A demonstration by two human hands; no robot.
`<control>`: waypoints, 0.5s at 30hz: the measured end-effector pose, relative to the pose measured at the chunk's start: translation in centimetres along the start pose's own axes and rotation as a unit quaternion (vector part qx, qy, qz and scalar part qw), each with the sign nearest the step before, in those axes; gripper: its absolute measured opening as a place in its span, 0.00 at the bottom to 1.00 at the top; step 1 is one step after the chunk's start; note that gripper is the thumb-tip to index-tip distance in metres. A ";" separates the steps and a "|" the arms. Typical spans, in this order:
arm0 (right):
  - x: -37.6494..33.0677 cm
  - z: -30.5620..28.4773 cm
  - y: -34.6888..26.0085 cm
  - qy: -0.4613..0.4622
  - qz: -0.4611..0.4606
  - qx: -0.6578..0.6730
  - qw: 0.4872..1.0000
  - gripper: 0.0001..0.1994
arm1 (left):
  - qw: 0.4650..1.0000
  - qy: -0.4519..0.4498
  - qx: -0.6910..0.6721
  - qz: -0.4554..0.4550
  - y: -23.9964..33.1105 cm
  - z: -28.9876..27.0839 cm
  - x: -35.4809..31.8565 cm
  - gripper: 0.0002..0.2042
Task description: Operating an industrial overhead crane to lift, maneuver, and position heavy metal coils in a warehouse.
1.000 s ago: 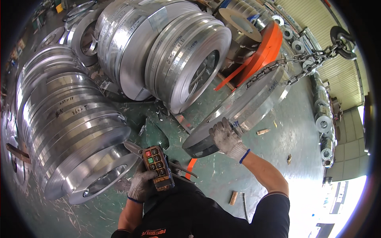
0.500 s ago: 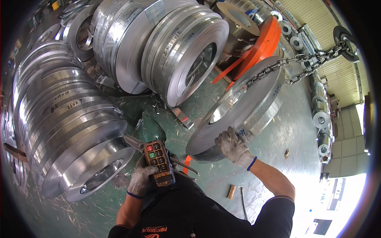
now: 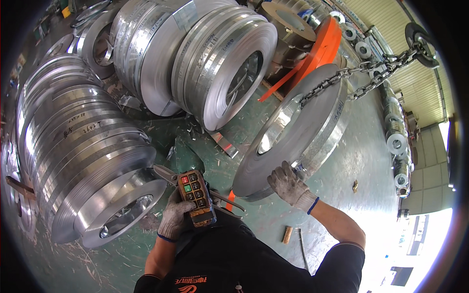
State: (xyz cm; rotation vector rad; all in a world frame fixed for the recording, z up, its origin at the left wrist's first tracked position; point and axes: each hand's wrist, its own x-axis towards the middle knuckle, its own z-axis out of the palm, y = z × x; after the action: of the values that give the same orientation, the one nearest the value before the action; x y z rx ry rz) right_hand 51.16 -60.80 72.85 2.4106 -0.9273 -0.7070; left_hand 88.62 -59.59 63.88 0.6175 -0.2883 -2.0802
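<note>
My left hand (image 3: 174, 218), in a grey work glove, holds an orange remote pendant (image 3: 196, 197) with coloured buttons; a pair of metal snips (image 3: 168, 175) lies along it in the same grip. My right hand (image 3: 289, 184), also gloved, presses on the lower rim of a narrow steel strip coil (image 3: 298, 131). That coil hangs tilted from a chain (image 3: 371, 73) that runs through its bore and up to the right.
A row of wide steel coils (image 3: 83, 151) lies at the left, more coils (image 3: 215, 63) stand behind. An orange lifting hook (image 3: 320, 44) sits behind the hanging coil. Small coils (image 3: 395, 141) line the right wall. Wood blocks (image 3: 287, 234) and scraps litter the green floor.
The hanging coil has swung up and to the right, turning more upright. My right hand has followed its rim. The pendant stays in my left hand.
</note>
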 end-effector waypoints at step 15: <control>-0.3 1.6 -0.1 -0.044 -0.015 -0.048 0.998 0.12 | 1.000 -0.019 -0.016 0.002 -0.3 1.8 -0.3 0.45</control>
State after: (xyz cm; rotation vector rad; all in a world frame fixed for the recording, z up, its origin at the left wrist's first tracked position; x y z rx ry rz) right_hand 50.08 -60.89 71.67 2.3292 -0.8731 -0.8563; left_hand 87.55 -59.26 65.39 0.5592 -0.2774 -2.0894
